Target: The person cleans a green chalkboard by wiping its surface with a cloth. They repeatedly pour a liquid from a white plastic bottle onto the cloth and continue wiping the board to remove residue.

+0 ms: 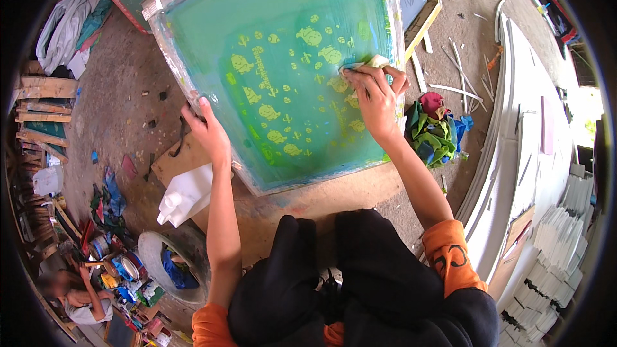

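Note:
A large screen printing frame point(283, 64) with green mesh tilts up in front of my knees. Small yellow-green animal and ball shapes show across its middle, and its taped border is smeared. My left hand point(211, 130) grips the frame's left edge, thumb on the near side and the other fingers partly hidden by the edge. With bunched fingers, my right hand point(379, 93) presses a crumpled rag point(378, 62) against the mesh near the right side. Most of the rag is hidden under the fingers. A board point(308, 202) lies under the frame's lower edge.
A white plastic jug point(186, 196) is beside my left forearm. Colourful rags point(432, 130) lie right of the frame. A round tub point(154, 257) and cans stand lower left, near another person point(83, 295). White panels point(495, 173) stretch along the right; thin strips point(459, 67) litter the floor.

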